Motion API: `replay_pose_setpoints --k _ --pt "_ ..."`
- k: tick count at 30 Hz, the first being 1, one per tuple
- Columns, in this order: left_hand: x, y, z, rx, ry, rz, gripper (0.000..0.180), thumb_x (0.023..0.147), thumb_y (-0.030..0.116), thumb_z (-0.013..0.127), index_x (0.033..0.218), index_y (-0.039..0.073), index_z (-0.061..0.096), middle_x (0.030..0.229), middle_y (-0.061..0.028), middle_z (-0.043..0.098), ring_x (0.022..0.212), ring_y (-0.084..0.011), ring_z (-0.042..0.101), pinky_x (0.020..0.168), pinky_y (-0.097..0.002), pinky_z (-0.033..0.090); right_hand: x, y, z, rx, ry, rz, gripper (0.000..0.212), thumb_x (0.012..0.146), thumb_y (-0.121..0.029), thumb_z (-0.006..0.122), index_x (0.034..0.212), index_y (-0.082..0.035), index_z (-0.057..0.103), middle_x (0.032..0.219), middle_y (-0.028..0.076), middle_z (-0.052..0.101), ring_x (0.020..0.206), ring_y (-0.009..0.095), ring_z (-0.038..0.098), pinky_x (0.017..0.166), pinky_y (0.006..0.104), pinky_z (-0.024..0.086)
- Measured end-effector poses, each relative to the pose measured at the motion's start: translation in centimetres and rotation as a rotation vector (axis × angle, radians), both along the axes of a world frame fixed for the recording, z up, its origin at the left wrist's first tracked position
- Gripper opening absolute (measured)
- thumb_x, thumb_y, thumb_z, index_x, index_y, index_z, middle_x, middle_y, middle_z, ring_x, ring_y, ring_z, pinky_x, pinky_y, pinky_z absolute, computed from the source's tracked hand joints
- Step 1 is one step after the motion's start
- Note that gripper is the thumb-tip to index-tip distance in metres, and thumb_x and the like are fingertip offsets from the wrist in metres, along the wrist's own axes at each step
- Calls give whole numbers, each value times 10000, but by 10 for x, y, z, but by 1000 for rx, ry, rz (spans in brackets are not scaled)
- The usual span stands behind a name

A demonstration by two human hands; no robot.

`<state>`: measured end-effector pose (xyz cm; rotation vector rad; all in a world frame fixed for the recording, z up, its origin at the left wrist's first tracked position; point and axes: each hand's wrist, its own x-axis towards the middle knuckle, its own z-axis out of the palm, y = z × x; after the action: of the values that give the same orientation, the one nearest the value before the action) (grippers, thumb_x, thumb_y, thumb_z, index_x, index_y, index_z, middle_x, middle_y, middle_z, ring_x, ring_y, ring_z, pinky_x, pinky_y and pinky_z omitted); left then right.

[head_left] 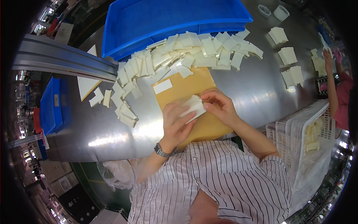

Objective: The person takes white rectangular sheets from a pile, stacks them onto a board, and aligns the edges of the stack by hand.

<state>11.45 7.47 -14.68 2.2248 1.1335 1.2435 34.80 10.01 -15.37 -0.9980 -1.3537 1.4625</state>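
Between my two hands is a small stack of white plastic parts (194, 106), held over a yellow-brown sheet (203, 83). My left hand (174, 121) wraps round the stack from the left, and a watch sits on that wrist. At the stack's right end, my right hand (220, 106) has its thumb and bent fingers pressed near the upper edge. Whether those right fingertips pinch one part or the whole stack is hard to make out. Beyond the sheet, a long curved heap of similar white plastic parts (171, 52) lies on the metal table (246, 82).
A large blue tray (175, 24) stands behind the heap. Neat stacks of white parts (287, 56) stand at the right, with tape rolls (281, 13) further back. A metal beam (67, 58) crosses at left. A white crate (298, 130) stands lower right; another person (341, 89) works beyond it.
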Motion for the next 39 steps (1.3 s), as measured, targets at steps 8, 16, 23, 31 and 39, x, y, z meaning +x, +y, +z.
replay_pose_setpoints --k 8,16,23,31,39 --pt "8 -9 5 240 -83 136 433 695 39 868 1090 136 718 1265 -64 662 1261 -351 518 1072 -543 412 -17 -17 45 5 126 -107 294 958 -99 698 1232 -6 645 1143 23 622 921 86 561 777 238 459" --pt "25 -5 18 384 -52 269 459 683 34 879 1088 204 742 1277 28 646 1049 -235 593 1053 -515 391 -41 -21 65 -396 523 -89 285 1008 -132 667 1265 -10 656 902 -27 635 680 44 479 584 208 372" --pt "25 -1 16 425 -88 257 447 688 12 855 1085 190 753 1268 33 650 978 -179 610 1123 -495 356 -35 -14 63 -401 715 24 215 975 -109 665 1173 -27 685 959 -23 650 803 44 504 685 224 379" --pt "26 1 26 345 -105 208 490 668 -3 870 1121 141 752 1246 -32 669 957 -209 639 1121 -512 377 -32 -4 62 -361 678 67 195 955 -98 677 1135 -24 673 998 2 675 812 60 548 698 225 412" --pt "19 11 33 280 -85 185 448 691 0 881 1103 94 731 1221 -95 684 1034 -252 632 1080 -505 428 -32 6 75 -412 529 -62 115 993 -126 680 1056 -31 666 901 -22 646 786 39 566 681 224 456"
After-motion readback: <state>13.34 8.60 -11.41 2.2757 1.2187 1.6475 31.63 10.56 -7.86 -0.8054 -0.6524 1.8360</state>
